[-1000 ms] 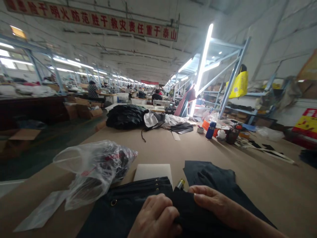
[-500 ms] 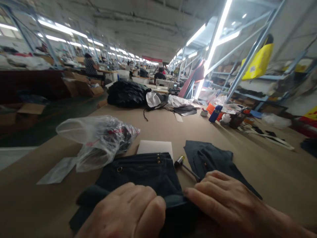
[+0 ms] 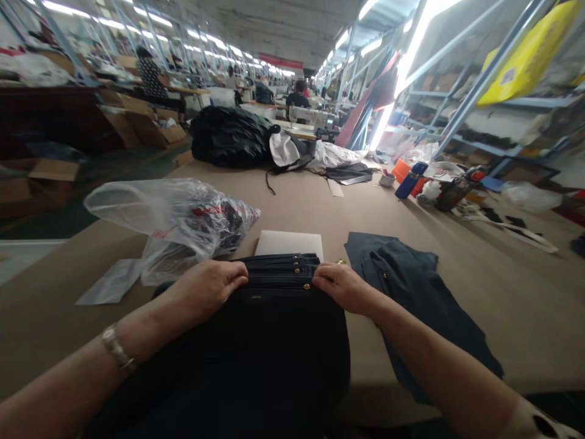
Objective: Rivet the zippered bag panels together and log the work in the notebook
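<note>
A stack of dark navy garments (image 3: 278, 317) with brass buttons lies on the brown table (image 3: 503, 292) in front of me. My left hand (image 3: 208, 289) rests on the left end of the top waistband, fingers curled over its edge. My right hand (image 3: 340, 285) pinches the right end of the same waistband. A white card (image 3: 289, 242) lies just beyond the stack. Another dark garment (image 3: 411, 292) is spread to the right of my right hand.
A clear plastic bag (image 3: 173, 219) with dark contents sits to the left, a flat plastic sleeve (image 3: 109, 281) beside it. A black fabric heap (image 3: 231, 137), a blue bottle (image 3: 410, 180) and clutter stand at the far end. People sit at sewing stations behind.
My hands have moved from the near part of the garment out to the far waistband edge. The view has tilted down. The small brass-tipped tool is now almost hidden behind my right hand.
</note>
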`<state>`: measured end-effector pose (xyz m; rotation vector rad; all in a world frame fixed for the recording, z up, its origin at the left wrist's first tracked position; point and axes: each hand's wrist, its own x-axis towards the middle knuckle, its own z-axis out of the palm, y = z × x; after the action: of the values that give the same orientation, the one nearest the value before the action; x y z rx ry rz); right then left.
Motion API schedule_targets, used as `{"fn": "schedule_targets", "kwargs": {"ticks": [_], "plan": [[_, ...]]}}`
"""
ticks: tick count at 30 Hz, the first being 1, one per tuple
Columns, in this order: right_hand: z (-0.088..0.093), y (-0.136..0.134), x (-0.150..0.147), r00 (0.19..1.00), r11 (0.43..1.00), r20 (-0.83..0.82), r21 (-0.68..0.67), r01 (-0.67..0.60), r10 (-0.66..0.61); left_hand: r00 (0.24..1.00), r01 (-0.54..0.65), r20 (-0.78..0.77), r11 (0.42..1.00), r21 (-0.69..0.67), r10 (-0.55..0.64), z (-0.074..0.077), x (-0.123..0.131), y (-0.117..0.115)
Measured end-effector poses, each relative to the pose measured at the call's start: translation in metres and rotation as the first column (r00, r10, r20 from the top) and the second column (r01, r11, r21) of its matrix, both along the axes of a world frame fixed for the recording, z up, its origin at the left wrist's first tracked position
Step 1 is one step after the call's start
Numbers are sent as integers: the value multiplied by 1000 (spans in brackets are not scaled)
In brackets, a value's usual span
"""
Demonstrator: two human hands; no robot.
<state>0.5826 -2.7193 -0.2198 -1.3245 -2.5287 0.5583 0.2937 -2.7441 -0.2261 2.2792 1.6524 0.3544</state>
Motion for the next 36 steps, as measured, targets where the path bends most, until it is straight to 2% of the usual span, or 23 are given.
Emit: {"fn": "schedule_targets", "kwargs": {"ticks": [3, 6, 10, 14, 16, 19, 22, 25, 27, 29, 31, 33, 36], "plan": [[-28, 22, -13, 988, 997, 145, 71, 32, -42, 994, -23, -110, 998, -63, 16, -27, 6, 23], [-47, 31, -18, 973, 994, 210, 78, 82, -97, 987, -34, -161, 995, -89, 19, -45, 10, 34], [-55, 36, -20, 954, 989, 268, 89, 115, -135, 980, -22, -200, 995, -102, 1, -55, 11, 43], [-51, 39, -21, 943, 991, 307, 81, 110, -130, 968, 6, -251, 997, -82, -27, -53, 9, 46], [-51, 39, -22, 942, 991, 312, 84, 102, -123, 954, 7, -299, 999, -33, -17, -48, 14, 43], [-54, 39, -24, 946, 992, 304, 92, 89, -113, 933, 27, -359, 992, 120, 17, -37, 34, 28], [-58, 39, -26, 952, 992, 289, 97, 78, -102, 933, 146, -354, 963, 226, -59, -35, 64, 9], [-58, 38, -26, 958, 991, 268, 105, 77, -103, 931, 271, -314, 930, 248, -188, -55, 86, -6], [-57, 38, -22, 963, 990, 247, 119, 81, -108, 938, 275, -295, 909, 313, -182, -78, 90, -8], [-55, 38, -9, 969, 986, 219, 142, 88, -118, 951, 264, -260, 874, 408, -166, -100, 89, -6], [-50, 35, 16, 968, 978, 202, 173, 116, -150, 962, 256, -214, 845, 470, -172, -114, 86, -3], [-44, 31, 51, 955, 965, 213, 207, 162, -206, 966, 253, -177, 831, 495, -189, -119, 83, -1], [-34, 24, 113, 921, 957, 300, 221, 186, -248, 968, 250, -155, 825, 507, -199, -118, 81, -2]]}}
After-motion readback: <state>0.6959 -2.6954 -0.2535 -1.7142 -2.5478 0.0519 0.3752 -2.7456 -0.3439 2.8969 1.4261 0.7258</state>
